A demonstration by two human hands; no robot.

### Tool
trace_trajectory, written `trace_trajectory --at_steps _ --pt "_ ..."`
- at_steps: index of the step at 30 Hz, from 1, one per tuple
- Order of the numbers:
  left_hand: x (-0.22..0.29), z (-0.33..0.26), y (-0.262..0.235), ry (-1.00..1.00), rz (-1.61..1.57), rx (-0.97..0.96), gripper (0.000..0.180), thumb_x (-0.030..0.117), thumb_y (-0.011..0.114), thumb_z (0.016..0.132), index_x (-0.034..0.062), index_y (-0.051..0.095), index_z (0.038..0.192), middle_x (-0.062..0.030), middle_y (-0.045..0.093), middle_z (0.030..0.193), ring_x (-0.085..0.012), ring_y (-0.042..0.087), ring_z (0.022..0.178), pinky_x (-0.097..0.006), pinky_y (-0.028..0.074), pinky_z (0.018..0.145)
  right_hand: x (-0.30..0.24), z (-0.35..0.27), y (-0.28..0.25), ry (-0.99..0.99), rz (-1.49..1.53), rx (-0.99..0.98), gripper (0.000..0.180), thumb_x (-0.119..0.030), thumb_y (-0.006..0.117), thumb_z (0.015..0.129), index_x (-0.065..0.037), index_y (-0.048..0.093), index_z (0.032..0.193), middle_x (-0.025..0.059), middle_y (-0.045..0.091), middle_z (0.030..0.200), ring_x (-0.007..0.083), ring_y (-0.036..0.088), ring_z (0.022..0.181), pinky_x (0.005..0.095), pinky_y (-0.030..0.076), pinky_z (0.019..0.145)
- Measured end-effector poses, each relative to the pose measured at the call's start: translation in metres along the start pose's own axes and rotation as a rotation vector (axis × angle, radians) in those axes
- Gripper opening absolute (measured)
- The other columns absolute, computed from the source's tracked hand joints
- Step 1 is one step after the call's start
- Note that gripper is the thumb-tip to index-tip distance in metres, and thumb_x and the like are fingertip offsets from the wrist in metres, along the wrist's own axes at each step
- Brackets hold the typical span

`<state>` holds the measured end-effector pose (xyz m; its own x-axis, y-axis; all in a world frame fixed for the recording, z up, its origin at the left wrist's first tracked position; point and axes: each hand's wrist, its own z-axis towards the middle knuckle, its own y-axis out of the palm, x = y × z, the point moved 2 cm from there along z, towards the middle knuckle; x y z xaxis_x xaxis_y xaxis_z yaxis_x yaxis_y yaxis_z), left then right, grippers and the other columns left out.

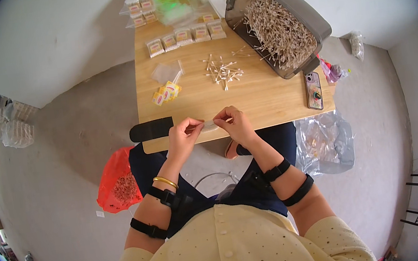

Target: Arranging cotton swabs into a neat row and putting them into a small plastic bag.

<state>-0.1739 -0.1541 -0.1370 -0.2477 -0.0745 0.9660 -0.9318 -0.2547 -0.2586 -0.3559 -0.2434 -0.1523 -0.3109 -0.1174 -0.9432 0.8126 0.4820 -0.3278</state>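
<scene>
At the table's near edge, my left hand (188,130) and my right hand (231,122) pinch the two sides of a small clear plastic bag (209,126). Whether anything is inside it is too small to tell. Beyond my hands lies a loose pile of white-tipped cotton swabs (223,71). Left of that pile are several yellow-and-white cards (166,93) and some flat clear bags (165,73). Farther back stands a row of filled swab packets (184,36). A black strap or pouch (151,130) lies beside my left hand.
A tilted grey bin (323,24) full of swabs takes up the table's far right. A phone (313,90) lies at the right edge. More packets (142,12) stand at the back left. A red bag (111,181) and a clear bag (327,144) flank my legs below the wooden table (263,105).
</scene>
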Motion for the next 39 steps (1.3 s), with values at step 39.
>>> trace_trajectory --at_steps 39 --pt "-0.023 0.008 0.000 -0.223 -0.312 -0.031 0.026 0.022 0.082 0.089 0.0066 0.061 0.096 -0.0033 0.068 0.095 -0.0112 0.064 0.078 -0.027 0.049 0.069 0.009 0.008 -0.005 0.298 0.391 -0.273 0.020 -0.027 0.069 0.100 -0.008 0.064 0.098 -0.0030 0.058 0.088 0.0083 0.052 0.086 0.0272 0.044 0.082"
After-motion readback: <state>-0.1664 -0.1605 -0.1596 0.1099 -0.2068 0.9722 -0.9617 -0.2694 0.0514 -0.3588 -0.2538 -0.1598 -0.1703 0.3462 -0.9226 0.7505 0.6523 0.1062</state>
